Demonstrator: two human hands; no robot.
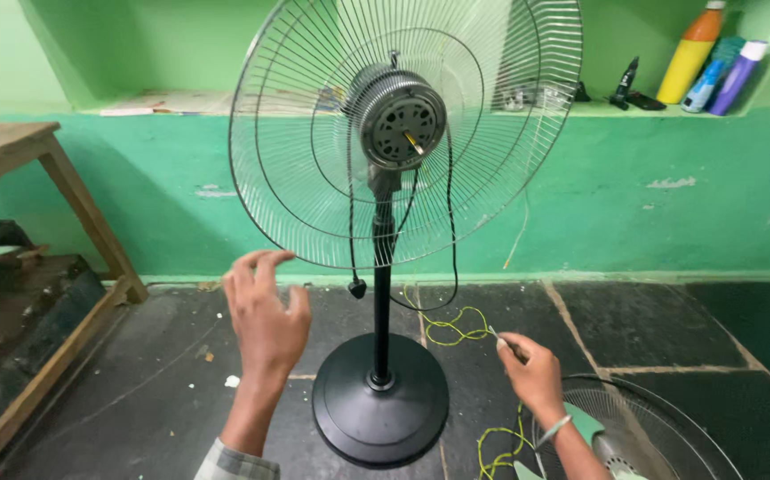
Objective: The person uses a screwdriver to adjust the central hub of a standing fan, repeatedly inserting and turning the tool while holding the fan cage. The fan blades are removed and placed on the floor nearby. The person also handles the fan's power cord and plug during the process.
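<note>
The right hand pinches the yellow-green wire, which runs up-left from the grip toward the fan pole. The left hand is released, fingers spread, just below the rear guard rim and nearer to it.

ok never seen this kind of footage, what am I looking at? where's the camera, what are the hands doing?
One camera, worn on a person's head, looking down at their own bare hands. In front stands a pedestal fan on a round black base, blades off, with only the rear wire guard and the motor showing. The left hand is open, raised near the guard's lower rim, holding nothing. The right hand pinches a thin yellow-green wire. Another fan guard lies on the dark stone floor beside it.
</note>
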